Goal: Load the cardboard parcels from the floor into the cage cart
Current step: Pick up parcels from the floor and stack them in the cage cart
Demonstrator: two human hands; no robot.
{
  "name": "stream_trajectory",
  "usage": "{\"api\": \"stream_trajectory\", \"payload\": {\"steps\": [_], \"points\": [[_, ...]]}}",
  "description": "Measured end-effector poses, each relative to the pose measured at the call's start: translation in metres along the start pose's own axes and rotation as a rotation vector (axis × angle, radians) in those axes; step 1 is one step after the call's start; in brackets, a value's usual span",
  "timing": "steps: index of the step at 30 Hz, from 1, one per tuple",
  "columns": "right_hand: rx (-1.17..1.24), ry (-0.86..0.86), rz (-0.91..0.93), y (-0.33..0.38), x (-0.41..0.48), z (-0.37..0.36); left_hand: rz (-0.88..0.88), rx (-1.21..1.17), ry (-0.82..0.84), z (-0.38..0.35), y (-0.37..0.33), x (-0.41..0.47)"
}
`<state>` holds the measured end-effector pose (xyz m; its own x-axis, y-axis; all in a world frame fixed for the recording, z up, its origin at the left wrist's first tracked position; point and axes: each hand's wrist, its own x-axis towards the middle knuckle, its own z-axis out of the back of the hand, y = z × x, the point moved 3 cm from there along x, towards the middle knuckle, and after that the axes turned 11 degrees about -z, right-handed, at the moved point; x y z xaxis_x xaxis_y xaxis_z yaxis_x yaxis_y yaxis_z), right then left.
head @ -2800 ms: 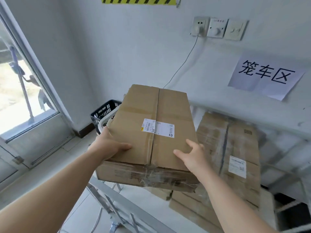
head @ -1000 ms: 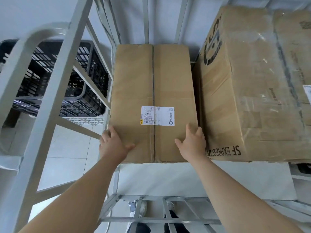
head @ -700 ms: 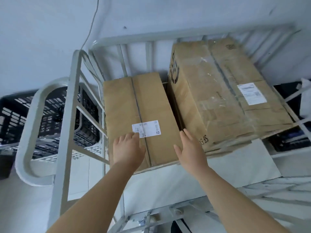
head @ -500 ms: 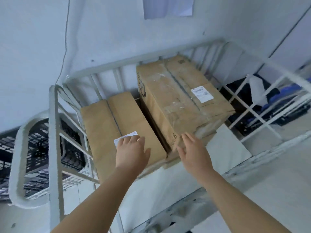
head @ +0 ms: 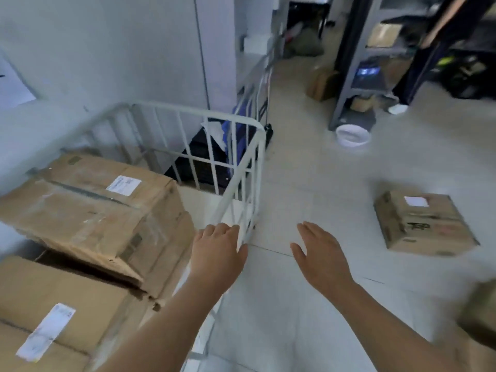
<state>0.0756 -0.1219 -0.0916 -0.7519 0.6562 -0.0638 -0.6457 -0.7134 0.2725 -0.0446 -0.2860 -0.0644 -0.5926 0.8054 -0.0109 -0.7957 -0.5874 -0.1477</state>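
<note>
Both hands are spread flat and empty: the left hand near the cage cart side rail, the right hand over bare floor. Two cardboard parcels sit inside the cart; another parcel lies on the floor at right.

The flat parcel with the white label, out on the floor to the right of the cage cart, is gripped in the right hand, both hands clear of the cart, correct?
Not quite. In the head view the right hand is open and empty; the flat parcel lies untouched on the floor, right of the cage cart. The left hand is empty too.
</note>
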Motion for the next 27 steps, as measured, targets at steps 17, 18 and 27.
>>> {"api": "stream_trajectory", "payload": {"steps": [17, 18, 27], "points": [[0.111, -0.13, -0.873, -0.452, -0.21, 0.071, -0.745, 0.05, 0.186, -0.123, -0.476, 0.069], [0.119, -0.144, -0.921, -0.468, -0.223, 0.071, -0.781, 0.051, 0.2, -0.132, -0.496, 0.07], [0.164, -0.142, -1.297, -0.58, -0.291, 0.054, -1.102, 0.051, 0.252, -0.208, -0.658, 0.087]]}}
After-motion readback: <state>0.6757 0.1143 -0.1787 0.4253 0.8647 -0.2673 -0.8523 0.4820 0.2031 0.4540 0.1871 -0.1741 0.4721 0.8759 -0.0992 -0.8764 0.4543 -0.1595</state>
